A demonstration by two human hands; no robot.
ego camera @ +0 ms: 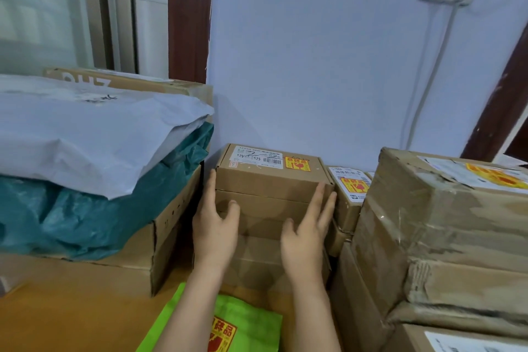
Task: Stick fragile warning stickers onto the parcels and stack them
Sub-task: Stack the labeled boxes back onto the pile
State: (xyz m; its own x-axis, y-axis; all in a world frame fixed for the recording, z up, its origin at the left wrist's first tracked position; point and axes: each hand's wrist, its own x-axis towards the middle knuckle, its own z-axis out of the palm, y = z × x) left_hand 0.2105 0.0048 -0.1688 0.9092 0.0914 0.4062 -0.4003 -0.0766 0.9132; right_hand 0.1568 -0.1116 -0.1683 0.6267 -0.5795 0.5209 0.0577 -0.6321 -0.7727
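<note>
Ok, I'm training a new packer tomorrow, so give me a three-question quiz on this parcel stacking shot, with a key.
1. True or false: the top box of the middle stack already carries a yellow and red fragile sticker.
2. What lies on the teal bag on the left? A) a grey mailer bag B) a roll of tape C) a pair of scissors
3. Fill in: the left hand and right hand rest with straight fingers against the ____ of the middle stack.

Key: 1 true; 2 A, the grey mailer bag; 3 front.
</note>
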